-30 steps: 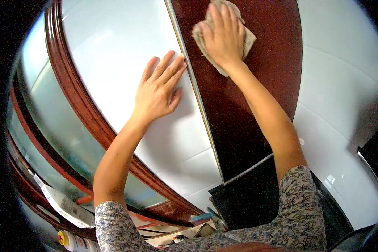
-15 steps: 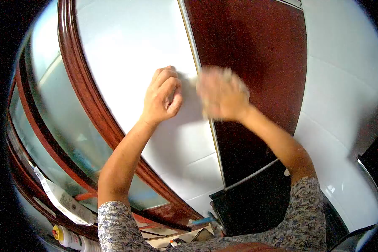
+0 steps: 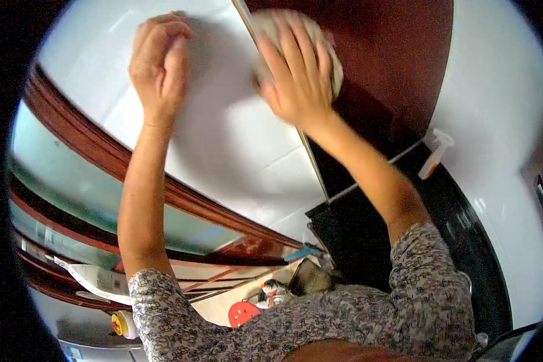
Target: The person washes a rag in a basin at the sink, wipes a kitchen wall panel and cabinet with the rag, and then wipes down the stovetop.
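My right hand lies flat, fingers slightly spread, over a pale cloth. The palm presses this cloth against the dark red panel, close to its metal edge strip. Part of the cloth shows beyond the fingertips and beside the little finger; the rest is hidden. To the left, my left hand is loosely closed, its fingers curled in and the thumb beside them. It is in front of the white tiled wall, and nothing shows in it. Whether its knuckles touch the tiles, I cannot tell.
On the black counter below stands a white spray bottle by the right wall. A wood-framed glass door is at the left. Lower down are a yellow-capped bottle, a red round stool top and a blue-handled item.
Both hands have moved up in the view, the left one also leftward. The cloth has gone up with the right hand. The view has tilted, bringing the spray bottle into sight.
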